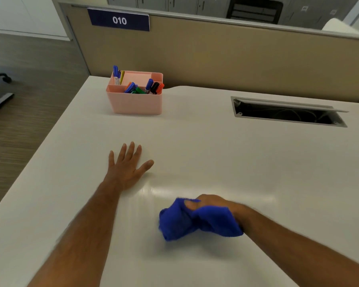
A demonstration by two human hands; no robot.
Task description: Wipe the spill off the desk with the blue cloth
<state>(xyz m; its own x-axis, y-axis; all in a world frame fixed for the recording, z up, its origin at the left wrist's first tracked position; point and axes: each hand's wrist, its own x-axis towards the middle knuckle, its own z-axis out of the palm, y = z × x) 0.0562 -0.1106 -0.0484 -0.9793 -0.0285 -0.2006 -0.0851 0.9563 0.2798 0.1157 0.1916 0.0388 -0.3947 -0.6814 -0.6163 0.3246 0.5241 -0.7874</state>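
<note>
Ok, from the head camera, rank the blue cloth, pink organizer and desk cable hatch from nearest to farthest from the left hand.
1. Blue cloth, near right of the left hand, under the right hand.
2. Pink organizer, straight ahead.
3. Cable hatch, far right.

Office: cubicle partition (pixel 216 52) with number sign (pixel 119 20) (010), desk (pixel 195 141), marker organizer (pixel 136 100).

Blue cloth (pixel 197 221), white desk (pixel 216 146), pink organiser (pixel 136 102), navy sign (pixel 119 20)

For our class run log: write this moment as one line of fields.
left hand: flat on desk, open | right hand: gripping blue cloth on desk | spill: not discernible | pink organizer: untouched
</note>
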